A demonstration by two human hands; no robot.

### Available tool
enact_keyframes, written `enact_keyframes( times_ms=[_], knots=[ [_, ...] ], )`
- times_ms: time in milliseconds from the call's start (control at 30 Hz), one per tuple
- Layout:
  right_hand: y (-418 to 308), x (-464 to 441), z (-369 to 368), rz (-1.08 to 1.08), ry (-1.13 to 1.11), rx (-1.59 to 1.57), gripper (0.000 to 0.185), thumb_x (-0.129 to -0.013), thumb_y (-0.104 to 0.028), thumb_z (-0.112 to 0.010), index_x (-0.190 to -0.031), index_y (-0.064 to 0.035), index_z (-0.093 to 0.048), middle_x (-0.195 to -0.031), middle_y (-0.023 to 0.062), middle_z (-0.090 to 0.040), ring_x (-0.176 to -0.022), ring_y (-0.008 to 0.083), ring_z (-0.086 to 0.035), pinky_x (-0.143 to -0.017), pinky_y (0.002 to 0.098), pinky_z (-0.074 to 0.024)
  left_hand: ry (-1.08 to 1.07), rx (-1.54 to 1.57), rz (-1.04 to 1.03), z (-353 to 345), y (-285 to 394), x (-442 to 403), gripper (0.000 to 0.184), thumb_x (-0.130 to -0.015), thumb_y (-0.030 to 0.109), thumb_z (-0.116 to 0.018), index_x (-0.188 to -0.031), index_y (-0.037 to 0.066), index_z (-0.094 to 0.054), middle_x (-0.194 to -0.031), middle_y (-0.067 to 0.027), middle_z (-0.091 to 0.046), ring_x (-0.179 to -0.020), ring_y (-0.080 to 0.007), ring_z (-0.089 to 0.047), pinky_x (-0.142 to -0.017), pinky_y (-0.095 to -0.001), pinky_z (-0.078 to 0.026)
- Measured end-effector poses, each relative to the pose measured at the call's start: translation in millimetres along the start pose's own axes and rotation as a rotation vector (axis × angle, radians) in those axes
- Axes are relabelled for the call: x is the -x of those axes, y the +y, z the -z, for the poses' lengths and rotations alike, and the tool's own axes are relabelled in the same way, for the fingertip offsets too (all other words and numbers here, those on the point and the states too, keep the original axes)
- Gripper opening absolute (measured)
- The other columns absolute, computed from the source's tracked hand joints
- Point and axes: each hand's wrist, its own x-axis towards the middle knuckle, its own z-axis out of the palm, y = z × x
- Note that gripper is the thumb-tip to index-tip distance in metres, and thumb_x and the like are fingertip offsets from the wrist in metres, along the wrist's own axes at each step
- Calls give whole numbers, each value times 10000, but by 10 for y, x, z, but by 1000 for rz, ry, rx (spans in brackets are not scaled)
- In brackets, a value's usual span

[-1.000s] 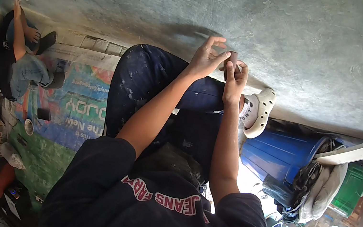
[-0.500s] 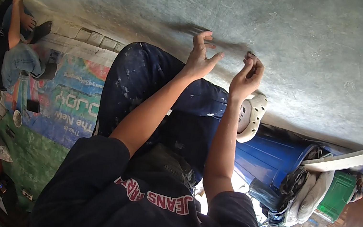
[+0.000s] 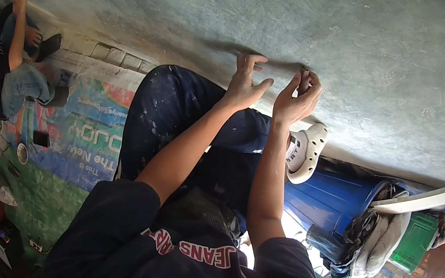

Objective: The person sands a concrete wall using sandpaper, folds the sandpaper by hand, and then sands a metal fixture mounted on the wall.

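Right hand point(image 3: 295, 105) grasps a brown piece point(image 3: 304, 81) near the grey wall point(image 3: 375, 82), fingers partly hiding it. Left hand point(image 3: 243, 88) is released; wall contact unclear.

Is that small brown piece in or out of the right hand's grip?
In: the brown piece shows, partly hidden, between the thumb and fingers of the right hand.

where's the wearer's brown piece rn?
Head view, upper middle, just right of centre: the brown piece is between the right hand's thumb and fingers, close to the grey wall, with the left hand to its left.
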Motion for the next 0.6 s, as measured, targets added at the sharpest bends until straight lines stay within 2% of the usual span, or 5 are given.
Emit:
enact_keyframes(
  times_ms=[133,233,300,500,600],
  knots=[
    [-42,-1,26,45,-40,185,150,-831,-77,-669,-961,-93,-596,-875,11,-646,-770,201,-634,-672,334,-379,-31,-42,25,10,32,-14,500,-769,110,-718,-1198,97,-462,-1180,-137,-390,-1040,-267,-554,-871,-395,-482],
    [-43,52,28,-10,-53,177,149,-826,-71,-670,-954,-95,-597,-877,6,-640,-755,189,-628,-668,329,-371,-39,-50,31,14,39,19,462,-770,110,-717,-1171,94,-490,-1185,-133,-392,-1035,-268,-559,-870,-394,-485],
    [-32,-4,-11,49,57,171,152,-822,-64,-668,-950,-96,-593,-875,0,-636,-738,181,-621,-671,325,-368,-38,-54,19,17,43,-9,444,-769,108,-718,-1158,93,-503,-1185,-132,-394,-1032,-269,-561,-869,-392,-487],
    [-99,-50,74,75,-4,216,188,-786,-37,-675,-940,-139,-637,-889,-26,-645,-799,154,-609,-704,313,-367,-50,-77,2,14,47,-25,401,-776,101,-716,-1130,89,-528,-1170,-129,-411,-1038,-267,-567,-866,-390,-485],
    [-74,-109,105,67,35,194,192,-781,-38,-674,-938,-142,-636,-891,-26,-646,-804,151,-611,-695,319,-363,-34,-86,27,10,34,-3,330,-792,83,-704,-1088,83,-558,-1124,-120,-448,-995,-261,-577,-856,-374,-479]
  ],
)
